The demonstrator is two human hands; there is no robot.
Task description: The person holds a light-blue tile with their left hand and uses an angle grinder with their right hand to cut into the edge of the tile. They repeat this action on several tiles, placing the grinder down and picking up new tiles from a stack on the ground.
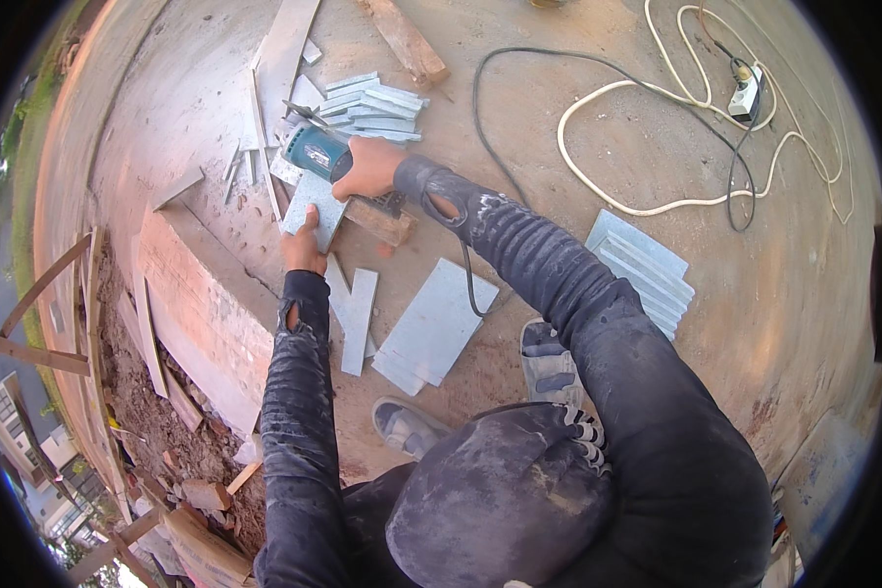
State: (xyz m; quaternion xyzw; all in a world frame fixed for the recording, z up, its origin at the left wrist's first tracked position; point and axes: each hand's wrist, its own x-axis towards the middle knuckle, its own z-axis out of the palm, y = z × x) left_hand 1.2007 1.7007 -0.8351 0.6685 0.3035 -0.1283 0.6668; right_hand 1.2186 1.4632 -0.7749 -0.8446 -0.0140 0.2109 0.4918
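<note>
A teal angle grinder (312, 149) is in my right hand (370, 167), whose fingers wrap round its body; the disc points away from me. My left hand (306, 242) grips the near part of a pale grey tile (316, 201) just below the grinder, thumb on top. The tile rests by a wooden block (382, 224). Beyond the grinder lie several narrow cut tile strips (377, 103). Closer to me are a stack of tiles (436, 318) and loose strips (360, 323), with another stack (637, 269) right of my right arm.
A white extension cord with a socket block (744, 96) and dark cables loop across the right. A timber offcut (405, 39) lies at the back. On the left are a concrete slab (201, 304), leaning wooden battens (39, 353) and broken rubble (206, 495).
</note>
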